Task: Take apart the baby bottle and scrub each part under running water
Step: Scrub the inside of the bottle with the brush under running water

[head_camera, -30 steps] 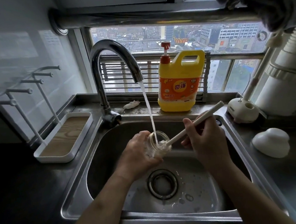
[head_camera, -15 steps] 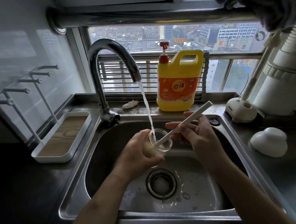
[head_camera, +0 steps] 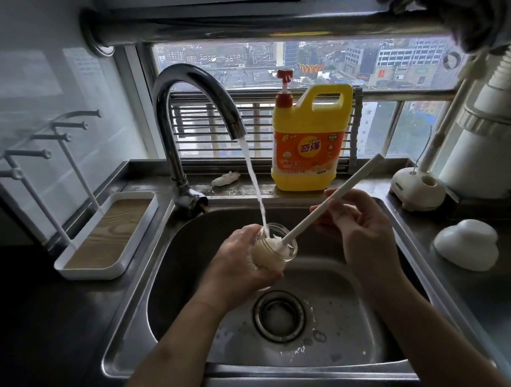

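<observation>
Your left hand [head_camera: 238, 264] reaches in from the lower left over the sink [head_camera: 189, 258]. Its grip is wrapped round the clear bottle [head_camera: 279, 249], holding it tilted above the drain [head_camera: 279, 315] with the mouth facing up and to the right. Your right hand [head_camera: 362, 231] comes in from the lower right. Its grip pinches the white bottle brush [head_camera: 333, 201] partway along the handle between thumb and fingertips, and the remaining fingers are loosely curled. The handle slants up to the right, ending just in front of the yellow detergent jug [head_camera: 311, 141] on the back ledge.

The brush head sits inside the bottle at its mouth, pale and frothy against the clear wall. The water stream [head_camera: 253, 178] from the faucet [head_camera: 192, 86] falls straight into that mouth. Droplets and bits of foam lie on the sink floor around the drain. On the tabletop [head_camera: 504, 312] to the right rests a white domed piece [head_camera: 466, 245], well apart from the bottle. To the left, a white tray [head_camera: 72, 266] with a wood-look base carries upright rack posts.
</observation>
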